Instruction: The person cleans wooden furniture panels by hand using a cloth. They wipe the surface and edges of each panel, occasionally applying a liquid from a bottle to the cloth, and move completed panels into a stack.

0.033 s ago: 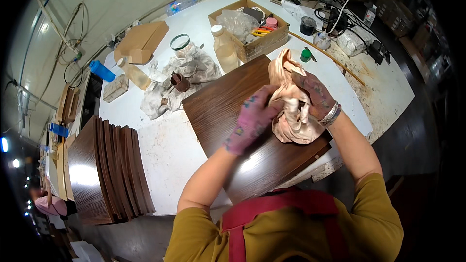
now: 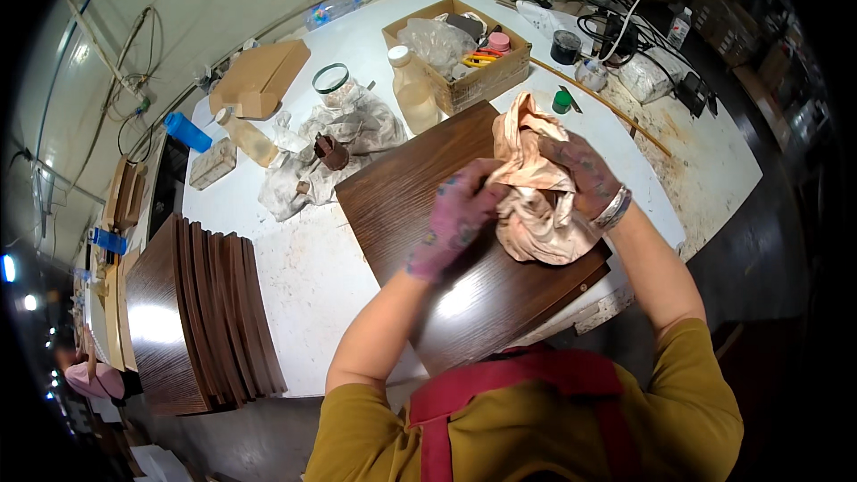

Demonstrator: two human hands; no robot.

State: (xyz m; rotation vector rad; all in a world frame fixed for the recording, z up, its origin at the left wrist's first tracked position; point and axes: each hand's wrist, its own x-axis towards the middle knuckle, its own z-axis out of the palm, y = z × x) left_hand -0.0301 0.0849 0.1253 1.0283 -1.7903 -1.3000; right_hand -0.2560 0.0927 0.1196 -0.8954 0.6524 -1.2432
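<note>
A dark brown wood-grain panel (image 2: 402,205) lies flat on the white table in front of me. Over its right part I hold a crumpled pale pink cloth (image 2: 544,223) between both hands. My left hand (image 2: 460,219), in a purple patterned glove, pinches the cloth's left side with closed fingers. My right hand (image 2: 585,174), in a similar glove, grips its right side, with some fingertips hidden in the folds. The cloth's lower bulk rests on the panel, and its upper end reaches past the panel's far edge.
Several matching panels (image 2: 201,312) stand in a row on the left. Beyond my panel are a cardboard box (image 2: 486,80) of tools, a cloudy plastic bottle (image 2: 413,94), a stained rag (image 2: 366,125) and a green cap (image 2: 561,102). Tangled cables (image 2: 616,27) lie back right.
The cloth's folds have shifted, with a broader fold now across its middle. My left hand has moved slightly left; my right hand stays on the cloth.
</note>
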